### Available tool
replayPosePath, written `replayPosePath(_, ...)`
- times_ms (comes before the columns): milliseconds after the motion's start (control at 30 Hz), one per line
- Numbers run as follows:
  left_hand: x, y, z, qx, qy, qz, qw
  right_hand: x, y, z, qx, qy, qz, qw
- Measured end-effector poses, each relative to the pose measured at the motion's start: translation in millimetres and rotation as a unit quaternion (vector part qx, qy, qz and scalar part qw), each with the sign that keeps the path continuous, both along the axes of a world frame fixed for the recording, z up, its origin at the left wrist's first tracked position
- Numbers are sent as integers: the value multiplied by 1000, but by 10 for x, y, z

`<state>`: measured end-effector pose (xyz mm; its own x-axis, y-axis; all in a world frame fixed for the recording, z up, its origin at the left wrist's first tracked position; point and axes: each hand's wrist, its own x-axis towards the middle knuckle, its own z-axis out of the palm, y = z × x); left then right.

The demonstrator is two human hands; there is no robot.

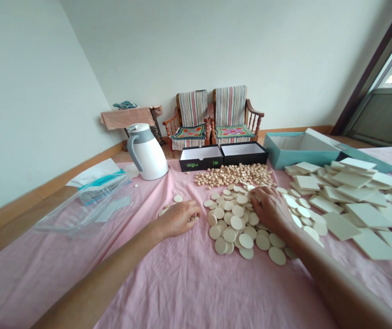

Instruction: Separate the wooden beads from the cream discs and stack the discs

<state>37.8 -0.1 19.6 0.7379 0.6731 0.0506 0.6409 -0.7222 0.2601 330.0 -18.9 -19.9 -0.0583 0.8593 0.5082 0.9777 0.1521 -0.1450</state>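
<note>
My left hand (178, 218) is closed above the pink cloth, with small wooden beads (193, 218) showing at its curled fingertips. A few pale round discs (177, 198) lie just beyond and under it. Over the right side of a heap of pale wooden discs (236, 223) is my right hand (270, 205), its fingers bent and mostly hidden from view. A small white tip (250, 187) shows by those fingers; what it belongs to is unclear. Behind the discs spreads a pile of wooden beads (235, 174).
Pale square tiles (346, 192) are heaped at right. Two black boxes (201, 165) and a light-blue box (285, 157) stand behind. On the left are a white jug (151, 157) and a clear plastic container (89, 205), all on a pink cloth (168, 283).
</note>
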Motion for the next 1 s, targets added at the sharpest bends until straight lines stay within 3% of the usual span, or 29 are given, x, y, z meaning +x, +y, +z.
replayPosePath(167,36,42,-49,12,-19,6,1000,-16,-8,16,-5,0,-5,1000)
replayPosePath(300,126,303,-93,21,-52,34,998,-19,-5,19,-7,6,-4,1000)
replayPosePath(400,248,620,-93,35,-114,83,989,-16,-5,26,-5,5,0,1000)
replayPosePath(467,299,810,-73,55,-187,147,970,-15,-7,30,-4,5,1,1000)
replayPosePath(567,240,948,-29,71,-240,202,947,-15,-8,31,-4,7,2,1000)
replayPosePath(767,-251,754,-47,34,-79,171,981,-2,5,3,-5,1,-2,1000)
replayPosePath(867,-423,656,-127,38,-7,187,982,13,14,-17,-3,-1,3,1000)
replayPosePath(1000,-485,652,-224,79,8,207,975,25,17,-34,0,-2,4,1000)
